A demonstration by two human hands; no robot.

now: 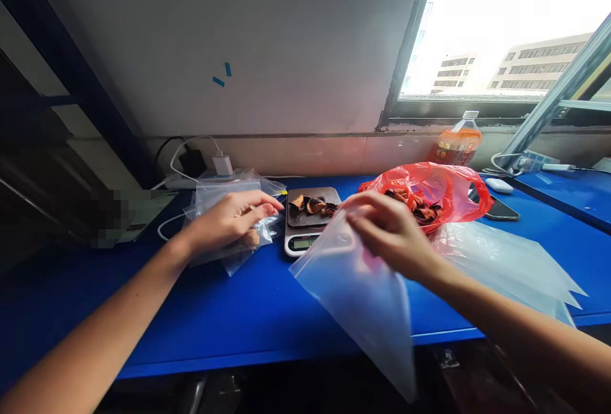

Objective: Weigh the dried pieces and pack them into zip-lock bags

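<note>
A small digital kitchen scale [298,229] stands mid-table with several dried brown peel-like pieces [315,205] on its plate. My right hand [389,226] pinches an empty-looking clear zip bag [356,299] by its upper corner, and the bag hangs down past the table's front edge. Just left of the scale, my left hand [236,213] is open with its fingers stretched toward the plate. Below it lie clear plastic bags [229,186], one with a brownish lump [251,237] in it. Behind my right hand sits a red plastic bag [443,178] full of more dried pieces [422,207].
Flat clear bags [506,261] lie in a fanned stack on the right of the blue table [200,318]. Behind them are a phone [503,209], a white earbud case [499,185] and an orange-labelled bottle [461,141]. Chargers [222,164] and cables stand at the back left.
</note>
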